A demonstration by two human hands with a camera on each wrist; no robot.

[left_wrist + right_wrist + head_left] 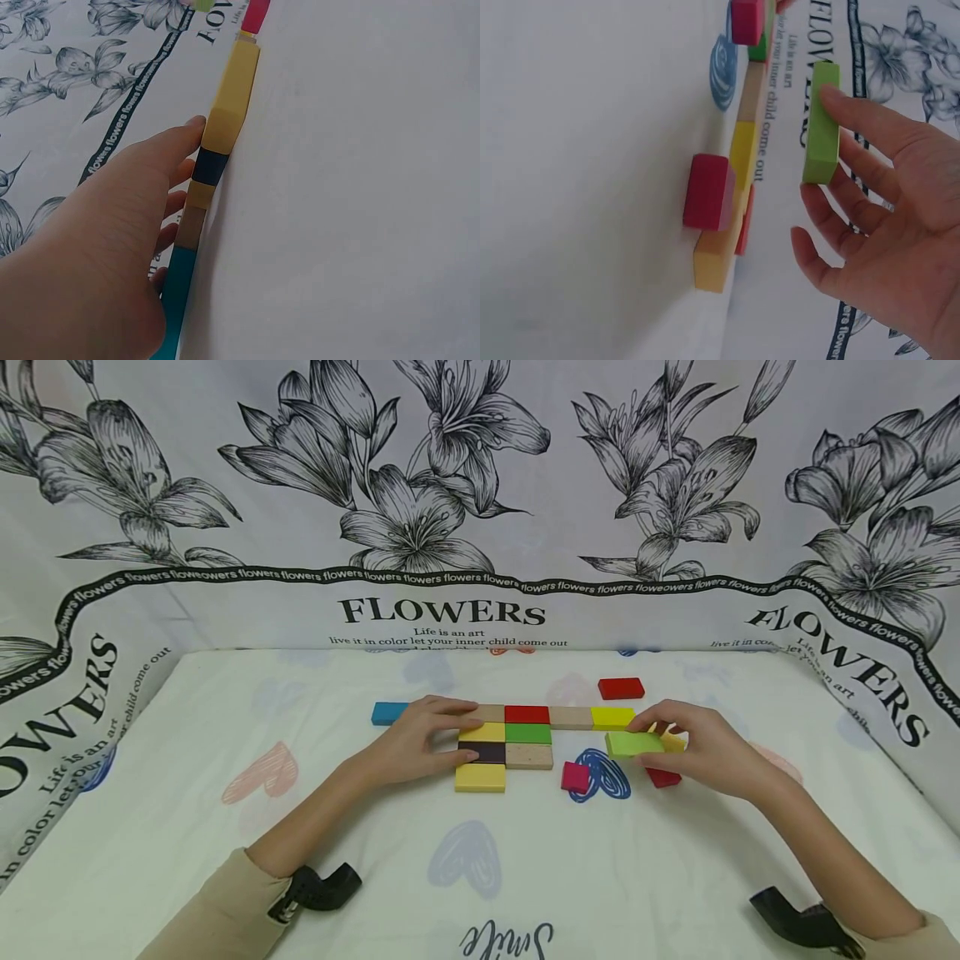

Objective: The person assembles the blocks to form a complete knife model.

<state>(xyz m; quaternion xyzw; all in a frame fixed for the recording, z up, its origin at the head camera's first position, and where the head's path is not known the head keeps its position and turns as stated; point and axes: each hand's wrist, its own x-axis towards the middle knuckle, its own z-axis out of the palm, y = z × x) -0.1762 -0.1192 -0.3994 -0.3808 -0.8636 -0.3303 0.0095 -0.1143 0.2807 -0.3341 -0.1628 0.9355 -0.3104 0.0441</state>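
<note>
Lime-green block point(628, 744) is hanging above the surface point(337, 877), the right hand point(712, 747) pinching it by fingertips alone and risking a slip, while the left hand's point(408, 739) relaxed fingers are touching the block layout point(521, 733), risking a misaligning nudge.

Behind the bare left hand point(411, 742) sits a beige sleeve point(217, 910) with a curved black mount point(328, 890); behind the bare right hand point(699, 748), a similar sleeve point(900, 942) and second mount point(797, 922).

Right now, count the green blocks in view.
2: one lime-green block held in the right hand, and one darker green block between a red block and a wood-coloured block. Others may be hidden.
</note>
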